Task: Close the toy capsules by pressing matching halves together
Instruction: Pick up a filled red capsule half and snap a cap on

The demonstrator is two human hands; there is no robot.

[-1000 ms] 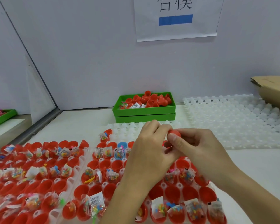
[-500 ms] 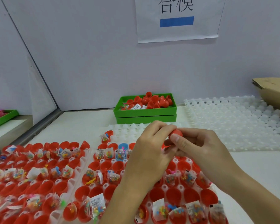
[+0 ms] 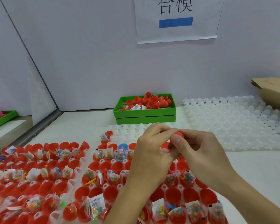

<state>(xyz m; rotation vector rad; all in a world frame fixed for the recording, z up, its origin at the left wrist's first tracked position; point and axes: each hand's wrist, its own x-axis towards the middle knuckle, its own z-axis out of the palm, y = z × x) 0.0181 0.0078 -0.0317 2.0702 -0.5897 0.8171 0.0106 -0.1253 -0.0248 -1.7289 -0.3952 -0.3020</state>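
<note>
Two hands are meeting at centre frame, above a white tabletop. The left hand and right hand are both pinching a red capsule, fingers curled around it. Only the capsule's rounded top is showing between the fingertips; the rest, and any seam between halves, is being hidden by the fingers.

Beneath the hands, trays of open red halves are filling the lower left and lower centre of the frame, many holding small toy packets. One blue half is sitting among them. The forearms are covering part of the nearer rows, and the trays are being cut off by the left and bottom edges.

At upper centre, a green bin of loose red halves is standing against the wall. Empty white trays are spreading across the right, with bare tabletop in front of them. A cardboard box is being cut off at the right edge, and another green bin at the left edge. A paper sign is being clipped by the top edge.
</note>
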